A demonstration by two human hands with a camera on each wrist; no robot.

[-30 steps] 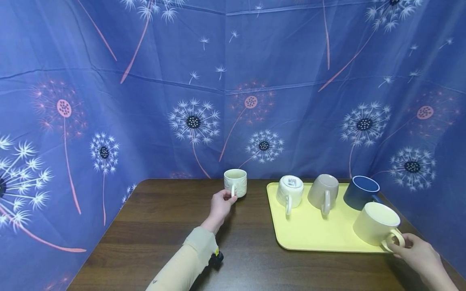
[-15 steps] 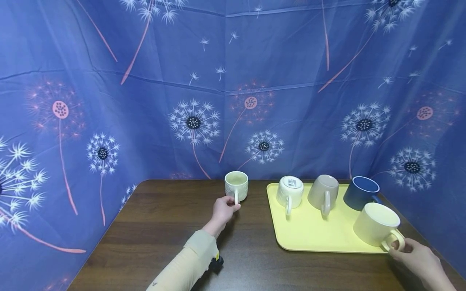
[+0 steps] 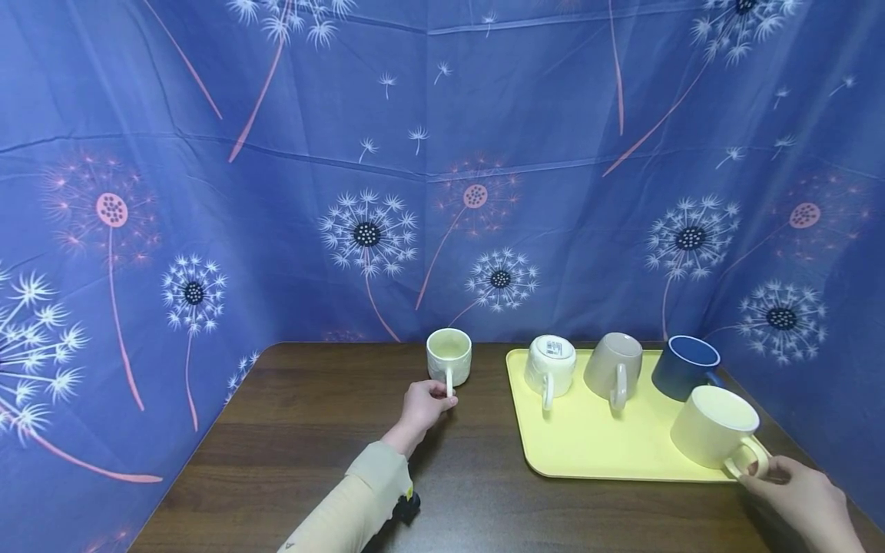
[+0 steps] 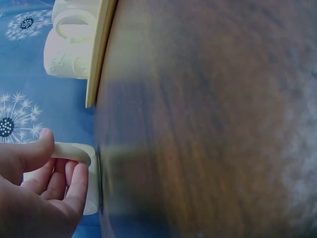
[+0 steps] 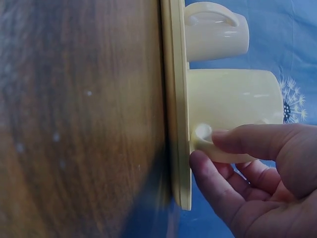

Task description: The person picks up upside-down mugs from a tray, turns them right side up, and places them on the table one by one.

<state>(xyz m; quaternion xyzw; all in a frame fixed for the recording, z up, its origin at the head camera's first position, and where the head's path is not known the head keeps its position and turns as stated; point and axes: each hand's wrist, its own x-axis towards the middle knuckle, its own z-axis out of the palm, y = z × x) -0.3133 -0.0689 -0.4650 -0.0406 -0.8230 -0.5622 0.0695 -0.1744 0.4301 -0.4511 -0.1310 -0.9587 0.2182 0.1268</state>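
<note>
My left hand (image 3: 423, 407) holds the handle of a pale green mug (image 3: 442, 349), which stands upright on the wooden table. Seen from the left wrist, the thumb (image 4: 44, 145) lies on one side of that handle and the fingers are curled on the other. At the right, my right hand (image 3: 795, 488) grips the handle of a large pale yellow mug (image 3: 712, 426). That mug is upright at the front right corner of a yellow tray (image 3: 588, 445). In the right wrist view the thumb (image 5: 233, 140) presses on its handle, with the fingers beneath.
On the tray's back part stand a white mug (image 3: 551, 365) turned bottom up, a grey mug (image 3: 611, 369) also upside down, and a dark blue mug (image 3: 681, 369) upright. A blue dandelion-print cloth (image 3: 276, 215) hangs behind the brown table (image 3: 311, 399) and along its sides.
My left hand has drawn the pale green mug a little towards me. The right hand has shifted slightly at the yellow mug's handle; that mug stays in place.
</note>
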